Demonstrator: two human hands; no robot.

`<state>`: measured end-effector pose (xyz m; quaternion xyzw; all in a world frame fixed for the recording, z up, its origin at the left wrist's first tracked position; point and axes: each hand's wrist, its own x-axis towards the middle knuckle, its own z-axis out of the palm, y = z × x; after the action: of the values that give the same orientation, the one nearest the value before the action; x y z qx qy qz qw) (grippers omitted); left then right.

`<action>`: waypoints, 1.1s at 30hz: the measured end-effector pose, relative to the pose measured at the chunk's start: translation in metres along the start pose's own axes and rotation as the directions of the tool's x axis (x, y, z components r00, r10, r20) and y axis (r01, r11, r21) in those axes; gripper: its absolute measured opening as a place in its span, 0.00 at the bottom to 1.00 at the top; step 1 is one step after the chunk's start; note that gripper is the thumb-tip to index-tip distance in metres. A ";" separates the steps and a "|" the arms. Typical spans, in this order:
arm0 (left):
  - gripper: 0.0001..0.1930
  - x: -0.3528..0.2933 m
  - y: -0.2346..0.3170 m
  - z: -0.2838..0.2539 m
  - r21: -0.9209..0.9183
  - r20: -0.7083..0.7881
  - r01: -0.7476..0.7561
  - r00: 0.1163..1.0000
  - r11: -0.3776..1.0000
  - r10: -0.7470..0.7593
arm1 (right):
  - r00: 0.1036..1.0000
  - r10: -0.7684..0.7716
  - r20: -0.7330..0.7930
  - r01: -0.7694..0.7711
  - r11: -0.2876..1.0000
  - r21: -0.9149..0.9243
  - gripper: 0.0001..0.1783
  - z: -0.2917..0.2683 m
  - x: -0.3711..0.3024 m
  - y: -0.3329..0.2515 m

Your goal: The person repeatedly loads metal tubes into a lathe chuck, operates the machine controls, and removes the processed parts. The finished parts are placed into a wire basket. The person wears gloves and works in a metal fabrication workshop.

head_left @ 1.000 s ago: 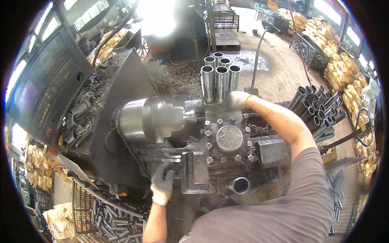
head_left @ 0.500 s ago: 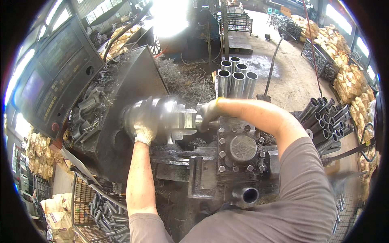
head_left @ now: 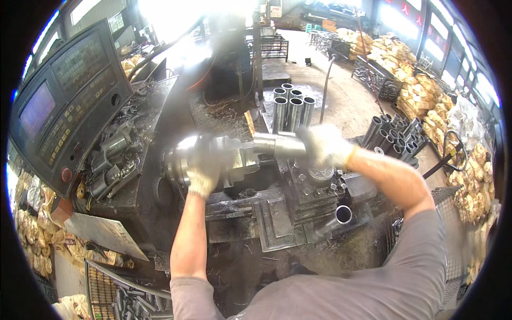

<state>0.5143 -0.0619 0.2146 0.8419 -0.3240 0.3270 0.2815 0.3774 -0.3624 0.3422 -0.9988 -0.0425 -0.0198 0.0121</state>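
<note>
Lathe chuck: a bright, stepped steel cylinder [head_left: 226,148], partly blurred, with the left hand over its near side.
Left hand: in a pale knitted glove [head_left: 202,172], resting against the chuck; blur hides its fingers, so I cannot tell whether they are spread or pressed together.
Right hand: in a pale glove [head_left: 328,146], to the right of the chuck, its fingers wrapped around the right end of a steel tube.
Steel tube: roughly level [head_left: 282,144], just right of the chuck, its narrower left end at the chuck's face; whether the two touch, I cannot tell.
Tool post: square, ringed with bolts [head_left: 321,186], right of the chuck and nearer the person.
Single tube: tilted, open end up [head_left: 337,220], right of the chuck, on the person's side of the tool post.
Standing tubes: a cluster of six, upright [head_left: 294,114], beyond the chuck to its right.
Tube bundle: leaning, dark open ends showing [head_left: 394,137], well right of the chuck.
Control panel: screen, keys and a red button [head_left: 69,112], left of the chuck.
Metal shavings: a tangled heap [head_left: 224,111] beyond the chuck.
</note>
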 end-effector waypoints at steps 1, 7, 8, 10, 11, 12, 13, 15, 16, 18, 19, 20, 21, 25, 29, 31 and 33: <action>0.28 -0.027 0.009 -0.006 -0.320 0.077 0.043 0.997 0.946 -0.019 | 0.998 0.037 0.042 -0.046 0.970 0.238 0.28 -0.002 -0.026 -0.020; 0.40 -0.162 0.150 -0.022 -0.655 0.624 0.484 0.779 -0.580 -0.054 | 0.842 -0.232 0.487 -0.472 0.118 0.873 0.35 0.136 -0.132 -0.099; 0.35 -0.177 0.151 -0.015 -0.534 0.758 0.534 0.646 -0.655 -0.092 | 0.841 -0.213 0.497 -0.524 -0.088 0.847 0.36 0.171 -0.138 -0.099; 0.24 -0.211 0.138 0.007 -0.425 0.902 0.608 0.349 -0.670 -0.255 | 0.778 -0.188 0.600 -0.627 -0.174 0.759 0.35 0.197 -0.150 -0.104; 0.28 -0.213 0.141 0.019 -0.457 0.887 0.633 0.267 -0.625 -0.378 | 0.722 -0.137 0.678 -0.689 -0.048 0.724 0.35 0.194 -0.153 -0.098; 0.31 -0.214 0.141 0.028 -0.446 0.854 0.706 0.150 -0.550 -0.499 | 0.714 -0.079 0.696 -0.654 0.280 0.703 0.32 0.188 -0.159 -0.101; 0.33 -0.213 0.148 0.038 -0.390 0.806 0.788 0.043 -0.476 -0.590 | 0.752 -0.032 0.658 -0.595 0.396 0.699 0.32 0.223 -0.167 -0.099; 0.36 -0.206 0.161 0.040 -0.448 0.754 0.866 0.231 -0.224 -0.614 | 0.796 0.065 0.602 -0.506 0.619 0.601 0.32 0.272 -0.168 -0.104; 0.37 -0.241 0.132 0.078 -0.376 0.756 0.922 0.246 -0.094 -0.606 | 0.866 0.174 0.469 -0.452 0.672 0.587 0.34 0.327 -0.169 -0.104; 0.32 -0.245 0.134 0.062 -0.463 0.827 0.796 0.231 -0.389 -0.512 | 0.747 0.100 0.658 -0.584 0.573 0.575 0.31 0.277 -0.169 -0.099; 0.31 -0.253 0.131 0.058 -0.465 0.856 0.738 0.234 -0.489 -0.461 | 0.703 0.022 0.711 -0.642 0.451 0.620 0.32 0.266 -0.177 -0.091; 0.30 -0.255 0.132 0.055 -0.460 0.874 0.680 0.236 -0.570 -0.424 | 0.789 -0.027 0.614 -0.535 0.463 0.707 0.34 0.283 -0.190 -0.083; 0.34 -0.285 0.109 0.068 -0.369 0.921 0.669 0.169 -0.646 -0.350 | 0.860 -0.073 0.506 -0.417 0.471 0.777 0.35 0.309 -0.204 -0.073; 0.38 -0.282 0.120 0.034 -0.308 0.935 0.504 0.319 -0.807 -0.158 | 0.871 -0.049 0.489 -0.417 0.453 0.788 0.31 0.267 -0.201 -0.075; 0.36 -0.257 0.154 0.001 -0.408 0.911 0.771 0.306 -0.489 -0.278 | 0.923 -0.030 0.383 -0.296 0.581 0.758 0.36 0.194 -0.261 -0.017; 0.38 -0.207 0.201 0.006 -0.415 0.845 0.910 0.391 0.015 -0.365 | 0.974 0.101 0.205 -0.226 0.541 0.810 0.42 0.161 -0.279 0.013; 0.43 -0.176 0.229 0.021 -0.430 0.614 0.543 0.762 0.721 -0.207 | 0.984 0.165 0.070 -0.147 0.516 0.844 0.49 0.132 -0.270 0.029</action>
<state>0.2539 -0.1575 0.1322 0.8176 -0.2869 -0.0990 0.4894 0.1157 -0.4106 0.1988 -0.8673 0.0429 -0.0051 0.4959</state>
